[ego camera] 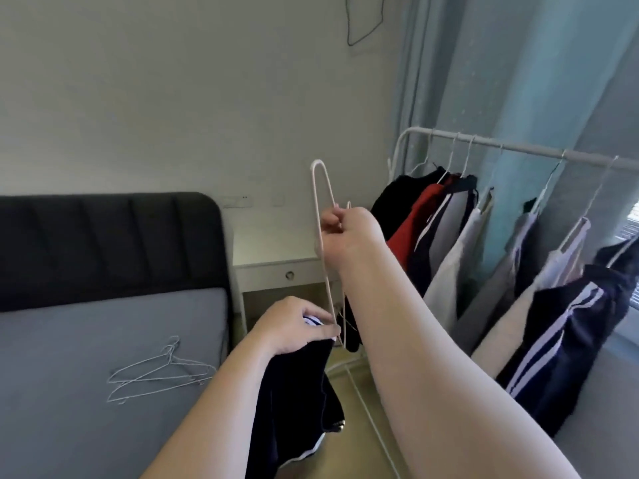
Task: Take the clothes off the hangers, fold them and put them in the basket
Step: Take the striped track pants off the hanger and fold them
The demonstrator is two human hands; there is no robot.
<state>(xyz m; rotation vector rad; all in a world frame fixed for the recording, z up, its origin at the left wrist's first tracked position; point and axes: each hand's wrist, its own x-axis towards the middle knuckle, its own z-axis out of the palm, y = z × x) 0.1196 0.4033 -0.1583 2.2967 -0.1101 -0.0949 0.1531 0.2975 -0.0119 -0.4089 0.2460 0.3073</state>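
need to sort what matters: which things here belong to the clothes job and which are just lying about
Job: dark garment in left hand, white hanger in right hand, clothes on rack, bare hangers on bed.
Lying about: bedside table, curtain, headboard.

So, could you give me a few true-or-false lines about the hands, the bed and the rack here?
1. The right hand holds a white hanger. True.
2. The left hand is empty. False: it grips a dark garment.
3. Empty hangers lie on the bed. True.
4. The rack is bare. False: clothes hang on it.
5. A basket stands on the bed. False: no basket is in view.
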